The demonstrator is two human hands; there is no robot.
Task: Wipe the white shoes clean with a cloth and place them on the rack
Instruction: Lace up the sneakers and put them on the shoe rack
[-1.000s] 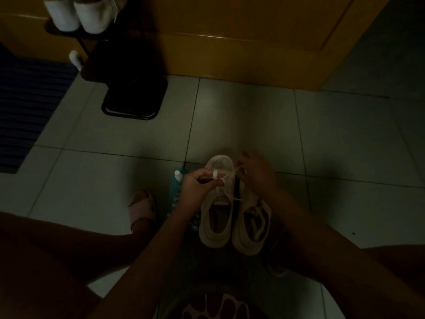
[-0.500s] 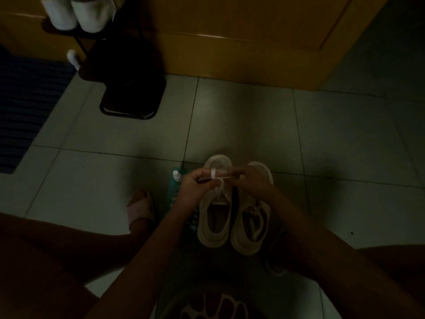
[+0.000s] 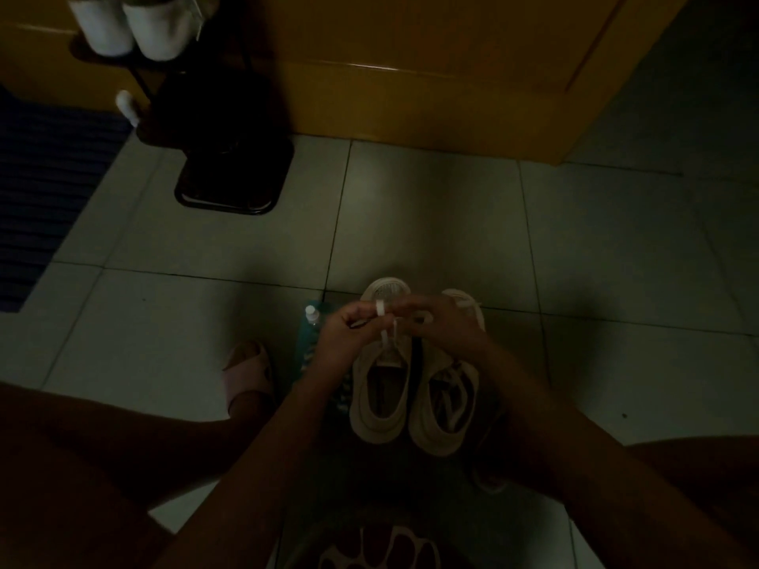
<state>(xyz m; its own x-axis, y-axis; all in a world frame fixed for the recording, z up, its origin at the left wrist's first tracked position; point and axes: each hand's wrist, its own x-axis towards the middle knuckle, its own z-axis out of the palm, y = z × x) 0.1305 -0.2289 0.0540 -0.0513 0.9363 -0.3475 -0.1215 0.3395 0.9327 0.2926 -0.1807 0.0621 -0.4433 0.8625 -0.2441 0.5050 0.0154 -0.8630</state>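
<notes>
**Both hands busy with a lace; the rack waits far off to the left**

The pair of cream-white low lace-up shoes (image 3: 378,429) stands side by side on the pale tiled floor (image 3: 431,223), close in front of the person's knees. The toes point toward the floor's far edge and the heels face the person. Both hands meet above the front of the left-hand shoe. The left hand (image 3: 347,336) has its grip closed on the flat white lace (image 3: 388,336), one turn of which lies over a finger. The right hand (image 3: 449,328) comes in from the other side with curled fingers. Its grip seems to pinch the same lace, though the gloom blurs the exact hold.

The coming move turns on where the dark metal shoe rack (image 3: 230,199) stands. It is at the floor's far left corner against the yellow wooden panel (image 3: 410,76), well apart from the shoes, ahead and to their left. The shoes' long axis runs near to far, so the open heels are the ends within easy reach. The left hand is on the side nearer the rack. Another pair of white shoes (image 3: 131,26) sits on the rack's top shelf, cut off by the picture's upper edge.

No cloth can be made out with certainty. A teal patterned thing (image 3: 306,359) lies just beside the shoes, partly under the left forearm, with a small white-capped bottle (image 3: 312,313) at its far end. What the teal thing is I cannot tell. The hands hide the shoe's tongue, and the dimness gives no view of how clean the shoes are.
</notes>
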